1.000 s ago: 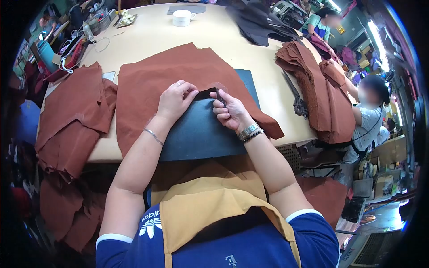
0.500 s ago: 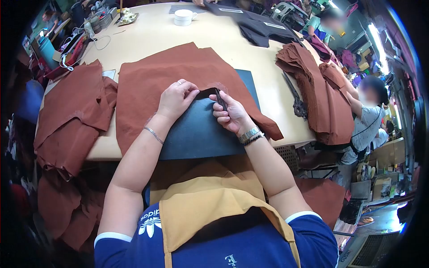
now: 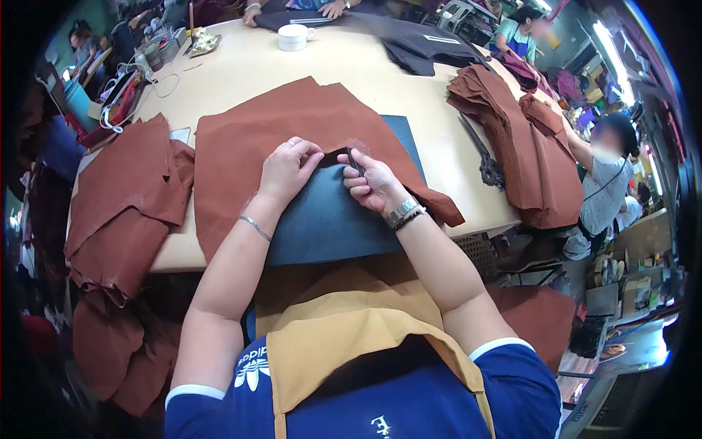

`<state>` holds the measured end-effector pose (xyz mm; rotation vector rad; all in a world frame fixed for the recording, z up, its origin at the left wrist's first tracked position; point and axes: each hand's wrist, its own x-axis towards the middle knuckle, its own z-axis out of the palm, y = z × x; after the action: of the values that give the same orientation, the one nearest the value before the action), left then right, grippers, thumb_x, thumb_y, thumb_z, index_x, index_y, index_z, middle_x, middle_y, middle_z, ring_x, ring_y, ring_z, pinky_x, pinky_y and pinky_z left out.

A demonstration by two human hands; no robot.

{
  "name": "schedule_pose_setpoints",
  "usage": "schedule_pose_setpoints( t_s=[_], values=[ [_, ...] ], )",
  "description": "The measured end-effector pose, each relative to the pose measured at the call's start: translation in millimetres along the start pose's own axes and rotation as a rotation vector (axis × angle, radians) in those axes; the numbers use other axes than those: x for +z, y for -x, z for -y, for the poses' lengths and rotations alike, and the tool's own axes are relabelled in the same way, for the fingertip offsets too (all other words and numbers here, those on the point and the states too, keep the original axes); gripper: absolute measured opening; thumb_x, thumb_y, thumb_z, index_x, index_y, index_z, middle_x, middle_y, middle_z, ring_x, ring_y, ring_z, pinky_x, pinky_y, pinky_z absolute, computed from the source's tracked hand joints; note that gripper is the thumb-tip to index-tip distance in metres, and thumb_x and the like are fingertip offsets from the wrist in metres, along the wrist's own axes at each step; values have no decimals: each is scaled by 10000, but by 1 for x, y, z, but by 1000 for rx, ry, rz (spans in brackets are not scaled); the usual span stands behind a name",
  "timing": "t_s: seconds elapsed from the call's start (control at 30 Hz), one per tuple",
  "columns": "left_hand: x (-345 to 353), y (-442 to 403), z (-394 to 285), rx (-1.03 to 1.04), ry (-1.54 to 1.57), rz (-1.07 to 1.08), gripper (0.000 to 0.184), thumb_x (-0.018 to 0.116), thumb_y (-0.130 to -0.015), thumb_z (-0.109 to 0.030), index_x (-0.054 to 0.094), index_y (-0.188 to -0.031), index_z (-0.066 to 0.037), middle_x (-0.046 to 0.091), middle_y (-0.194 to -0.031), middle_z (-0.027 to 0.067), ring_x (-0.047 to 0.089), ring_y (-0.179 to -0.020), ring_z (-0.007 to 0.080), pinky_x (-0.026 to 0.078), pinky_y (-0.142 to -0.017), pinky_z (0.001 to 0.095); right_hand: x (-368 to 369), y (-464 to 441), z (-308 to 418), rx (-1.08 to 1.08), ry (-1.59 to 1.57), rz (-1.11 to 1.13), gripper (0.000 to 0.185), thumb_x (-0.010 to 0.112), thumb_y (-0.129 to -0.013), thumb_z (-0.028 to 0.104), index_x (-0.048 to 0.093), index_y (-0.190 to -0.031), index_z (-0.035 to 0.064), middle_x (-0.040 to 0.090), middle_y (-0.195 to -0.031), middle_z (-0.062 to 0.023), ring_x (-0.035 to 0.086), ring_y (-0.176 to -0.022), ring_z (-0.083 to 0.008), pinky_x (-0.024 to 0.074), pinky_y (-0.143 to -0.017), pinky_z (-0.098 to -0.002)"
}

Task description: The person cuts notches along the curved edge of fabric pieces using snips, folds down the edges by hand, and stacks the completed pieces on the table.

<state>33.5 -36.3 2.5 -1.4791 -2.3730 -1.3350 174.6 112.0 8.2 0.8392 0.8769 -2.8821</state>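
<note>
A large piece of rust-brown cloth [image 3: 292, 110] lies over a dark blue-green board [image 3: 322, 219] at the table's front edge. At the cloth's near edge, my left hand [image 3: 289, 167] is closed in a pinch, thumb against fingertips. My right hand [image 3: 374, 183] is wrapped round a slim dark tool [image 3: 355, 162], possibly thread snips; its tip is too small to make out. Between both hands a short dark strip [image 3: 335, 156] shows along the cloth edge. Whether it is fixed to the cloth I cannot tell.
Brown cloth stacks lie left [image 3: 131, 197] and right [image 3: 504, 139], with dark scissors [image 3: 482, 157] beside the right one. A white cup [image 3: 293, 38] and dark garment pieces [image 3: 424, 44] sit at the back. Co-workers are at the far and right sides.
The view has shifted slightly. A co-worker's hands now show at the far edge, on the dark cloth. My hands keep nearly the same place and hold at the cloth edge.
</note>
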Motion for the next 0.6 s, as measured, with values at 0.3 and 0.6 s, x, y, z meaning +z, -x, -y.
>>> schedule_pose_setpoints(
  t_s=[0.3,0.6],
  values=[
    [-50,-18,-6,-148,247,501,259,604,-951,-200,646,-1156,-47,674,-1064,144,661,-940,226,524,-851,333,-33,101,80,-733,1031,-519,316,514,-1008,356,652,-1007,71,461,-638,59,386,-521,-37,350,-459,-219],
    [-70,-21,49,380,-458,769,713,519,-891,-586,378,-1481,-213,213,-1583,146,177,-1465,358,169,-1135,625,-125,86,119,-1455,1770,-1024,301,596,-923,290,665,-1050,27,677,-941,-156,647,-890,-318,506,-803,-397]
  ],
)
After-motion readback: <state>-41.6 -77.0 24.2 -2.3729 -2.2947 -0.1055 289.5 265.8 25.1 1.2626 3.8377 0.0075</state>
